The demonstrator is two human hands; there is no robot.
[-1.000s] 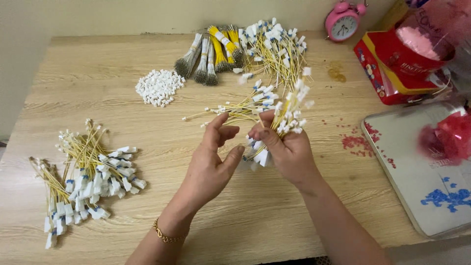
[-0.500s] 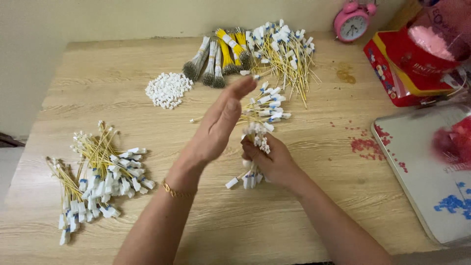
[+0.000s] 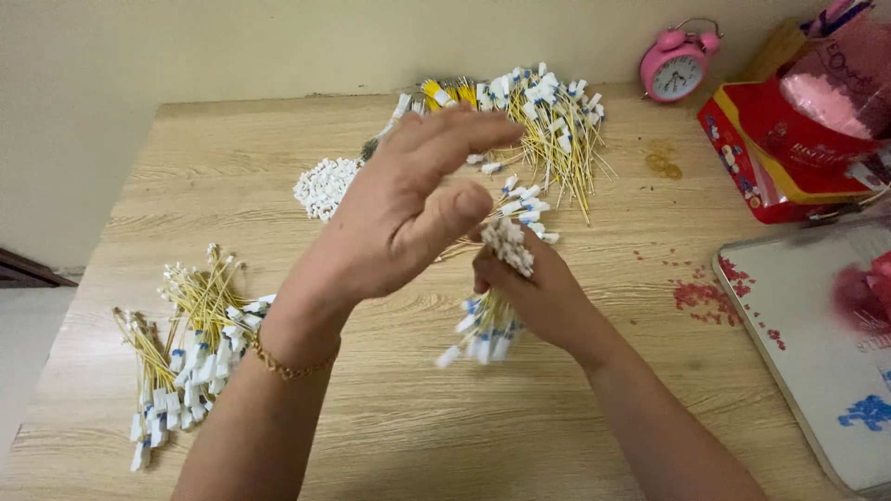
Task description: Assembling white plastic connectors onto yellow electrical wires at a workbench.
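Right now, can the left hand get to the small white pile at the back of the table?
Probably yes. The left hand is raised, open and empty, close to the white pile, with only bare table around it. The right hand holds the bundle off to the other side.

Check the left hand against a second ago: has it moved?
Yes. The left hand has lifted off the bundle of yellow wires in the right hand and gone up toward the far pile of wires.
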